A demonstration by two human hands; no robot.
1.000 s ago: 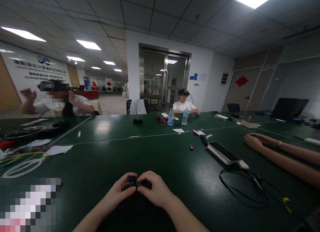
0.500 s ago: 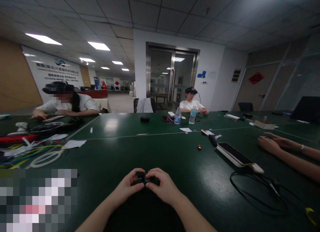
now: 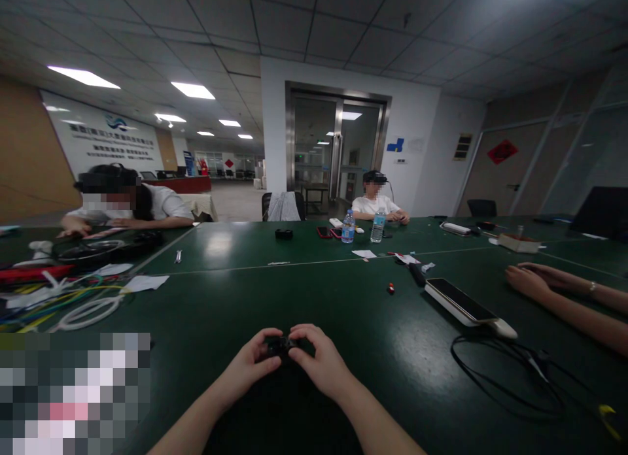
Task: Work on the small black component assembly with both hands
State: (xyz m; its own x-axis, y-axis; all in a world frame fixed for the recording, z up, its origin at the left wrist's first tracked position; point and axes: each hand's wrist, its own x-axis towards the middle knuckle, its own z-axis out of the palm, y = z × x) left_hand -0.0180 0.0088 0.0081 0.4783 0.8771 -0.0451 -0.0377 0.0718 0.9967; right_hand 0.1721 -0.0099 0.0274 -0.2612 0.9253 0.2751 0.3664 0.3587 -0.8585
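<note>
A person's left hand (image 3: 249, 365) and right hand (image 3: 324, 363) pinched opposite ends of a small black object (image 3: 280, 346) between their fingers over a green tabletop (image 3: 196, 334), a two-sided grip that seemingly steadied it, while a phone (image 3: 460, 299) lay well apart on a white device (image 3: 504, 328)

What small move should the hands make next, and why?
Perhaps ease the right hand slightly outward while the left hand steadies the small black object: both hands' fingers pinch it from either side over the green table, covering parts of it, so its details are hard to read.
</note>
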